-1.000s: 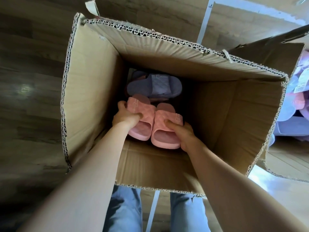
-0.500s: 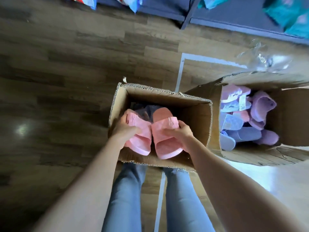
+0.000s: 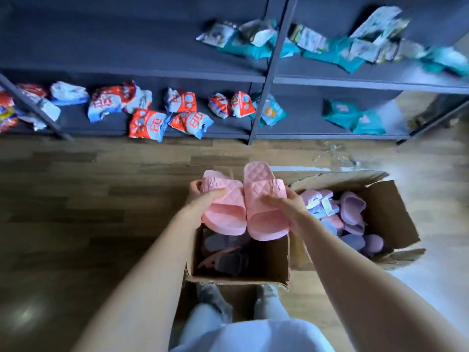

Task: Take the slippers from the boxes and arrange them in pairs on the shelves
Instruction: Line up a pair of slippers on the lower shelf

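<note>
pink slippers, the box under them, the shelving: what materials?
Pink slippers: likely moulded foam or soft rubber with a matte finish. The quilted pattern looks moulded in.
Box: raw brown corrugated cardboard, with ragged, torn edges.
Shelving: probably painted metal in a dark matte finish, going by the thin posts and flat shelf edges.

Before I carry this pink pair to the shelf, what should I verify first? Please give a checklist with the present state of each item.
1. Left hand grips the left pink slipper: ok.
2. Right hand grips the right pink slipper: ok.
3. Same colour and quilted pattern on both: ok.
4. Both held above the near box, lifted out of it: ok.
5. Bare stretch on the upper shelf, left part: ok.
6. One left-foot and one right-foot slipper: cannot tell.
</note>
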